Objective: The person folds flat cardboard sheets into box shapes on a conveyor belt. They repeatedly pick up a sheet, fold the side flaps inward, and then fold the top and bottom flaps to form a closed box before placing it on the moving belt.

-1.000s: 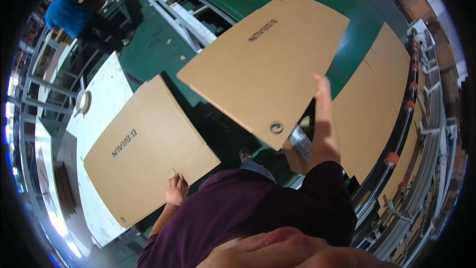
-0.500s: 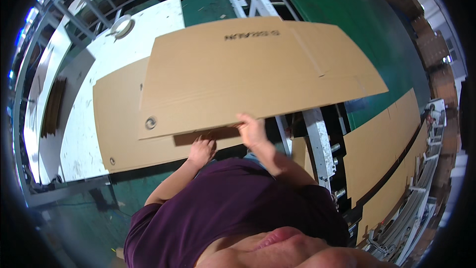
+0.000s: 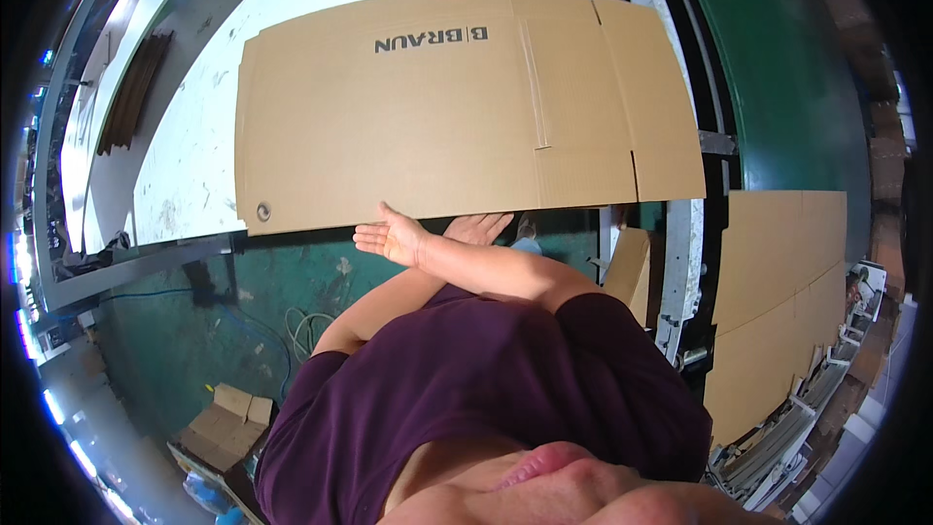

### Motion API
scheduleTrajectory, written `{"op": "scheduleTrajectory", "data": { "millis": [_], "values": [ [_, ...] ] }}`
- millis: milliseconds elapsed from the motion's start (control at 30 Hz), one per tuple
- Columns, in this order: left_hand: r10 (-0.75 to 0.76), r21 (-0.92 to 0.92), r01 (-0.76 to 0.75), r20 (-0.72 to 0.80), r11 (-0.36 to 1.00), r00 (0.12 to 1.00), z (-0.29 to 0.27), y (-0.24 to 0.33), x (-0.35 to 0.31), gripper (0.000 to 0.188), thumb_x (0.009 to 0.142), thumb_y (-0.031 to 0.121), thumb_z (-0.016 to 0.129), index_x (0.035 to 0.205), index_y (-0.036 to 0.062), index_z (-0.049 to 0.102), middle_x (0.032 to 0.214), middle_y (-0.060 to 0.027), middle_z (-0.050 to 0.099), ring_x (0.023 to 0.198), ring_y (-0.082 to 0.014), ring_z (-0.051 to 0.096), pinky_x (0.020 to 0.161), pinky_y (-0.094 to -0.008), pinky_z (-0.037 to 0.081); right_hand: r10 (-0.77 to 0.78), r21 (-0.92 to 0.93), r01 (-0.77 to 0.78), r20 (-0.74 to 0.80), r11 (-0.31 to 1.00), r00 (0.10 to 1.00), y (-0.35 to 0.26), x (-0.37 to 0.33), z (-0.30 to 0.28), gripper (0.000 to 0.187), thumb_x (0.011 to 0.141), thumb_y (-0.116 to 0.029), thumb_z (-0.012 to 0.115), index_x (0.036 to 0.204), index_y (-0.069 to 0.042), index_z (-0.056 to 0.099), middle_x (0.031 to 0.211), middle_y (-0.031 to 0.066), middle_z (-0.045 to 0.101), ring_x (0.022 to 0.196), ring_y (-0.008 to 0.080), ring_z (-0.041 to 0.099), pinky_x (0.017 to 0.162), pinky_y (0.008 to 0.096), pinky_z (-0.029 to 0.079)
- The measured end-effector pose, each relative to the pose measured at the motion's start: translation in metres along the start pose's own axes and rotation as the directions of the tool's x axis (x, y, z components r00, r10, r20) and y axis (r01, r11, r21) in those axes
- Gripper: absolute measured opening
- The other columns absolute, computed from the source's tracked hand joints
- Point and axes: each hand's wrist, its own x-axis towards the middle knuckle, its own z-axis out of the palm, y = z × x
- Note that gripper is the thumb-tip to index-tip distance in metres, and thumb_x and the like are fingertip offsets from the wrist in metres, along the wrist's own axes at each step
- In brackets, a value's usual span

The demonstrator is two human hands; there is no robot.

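Note:
A large flat sheet of brown cardboard (image 3: 389, 126), with dark print and creased flaps at its right end, lies on the white tabletop (image 3: 185, 156) in front of me. Another sheet's edge peeks out slightly along its far and left sides. My forearms cross. My right hand (image 3: 391, 236) is on the left side, fingers stretched out, just at the sheet's near edge. To its right, my left hand (image 3: 476, 228) is held flat and open, its fingertips at or slightly under that same edge. Neither hand grips anything.
At right, a green conveyor belt (image 3: 787, 87) runs beside a pale metal frame (image 3: 684, 262). More cardboard sheets (image 3: 777, 292) lie nearer on that side. An opened carton (image 3: 225, 423) stands on the floor at lower left, near a coiled hose (image 3: 307, 329).
The raised, tilted sheet has come down flat onto the one beneath it. My right hand has let go of it and crossed leftward over my left arm; my left hand has shifted right.

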Motion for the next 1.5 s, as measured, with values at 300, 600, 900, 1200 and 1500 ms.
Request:
{"op": "scheduleTrajectory", "data": {
  "millis": [300,600,900,1200,1500],
  "values": [
    [-0.301,-0.413,0.577,0.563,0.704,0.77,-0.083,-0.012,-0.09,0.023,0.08,0.002,0.056,0.099,0.002,0.068,0.089,-0.0132,0.07,0.083,-0.0181,0.066,0.074,-0.0316,0.052,0.117,-0.47,-0.124,-0.044,0.874,0.992,-0.05,-0.019,-0.069,0.047,0.098,-0.04,0.045,0.112,0.005,0.053,0.113,0.0247,0.06,0.105,0.0354,0.06,0.091,0.0481,0.048],
    [-0.078,0.143,0.106,-0.191,0.984,0.979,-0.059,0.04,0.073,0.046,0.071,0.017,0.073,0.115,0.0124,0.059,0.134,-0.0084,0.049,0.129,-0.0292,0.041,0.109,-0.044,0.032,-0.868,-0.959,0.279,0.094,0.052,0.487,-0.253,-0.265,-0.137,0.032,0.083,-0.017,0.065,0.11,0.0,0.059,0.102,0.0123,0.065,0.09,0.0183,0.063,0.078,0.0329,0.051],
    [-0.009,0.145,0.051,-0.281,0.988,0.96,-0.026,0.019,0.062,0.026,0.071,0.015,0.071,0.093,0.0085,0.06,0.122,-0.0091,0.057,0.123,-0.0284,0.048,0.105,-0.041,0.04,-0.978,-0.989,0.126,0.105,-0.083,0.181,-0.414,-0.351,-0.228,0.056,0.074,-0.005,0.072,0.125,0.005,0.053,0.102,0.0165,0.068,0.087,0.0224,0.066,0.079,0.0319,0.051],
    [-0.018,0.115,0.059,-0.324,0.992,0.946,-0.017,0.02,0.063,0.03,0.064,0.014,0.074,0.089,0.0092,0.06,0.118,-0.0079,0.06,0.118,-0.027,0.054,0.101,-0.039,0.044,-0.658,-0.544,-0.372,0.651,-0.752,0.379,-0.246,-0.219,-0.005,0.019,0.072,-0.002,0.057,0.091,0.003,0.058,0.089,0.0204,0.061,0.079,0.033,0.067,0.073,0.0396,0.055],
    [0.004,0.12,0.052,-0.425,0.991,0.905,-0.004,0.013,0.062,0.018,0.068,0.016,0.069,0.08,0.0077,0.059,0.11,-0.0099,0.063,0.108,-0.0258,0.06,0.094,-0.0377,0.048,-0.672,-0.186,-0.659,0.378,-0.729,0.636,-0.22,-0.099,-0.025,0.04,0.076,-0.015,0.06,0.111,0.006,0.058,0.114,0.0347,0.055,0.09,0.035,0.065,0.068,0.0394,0.056]
  ]
}}
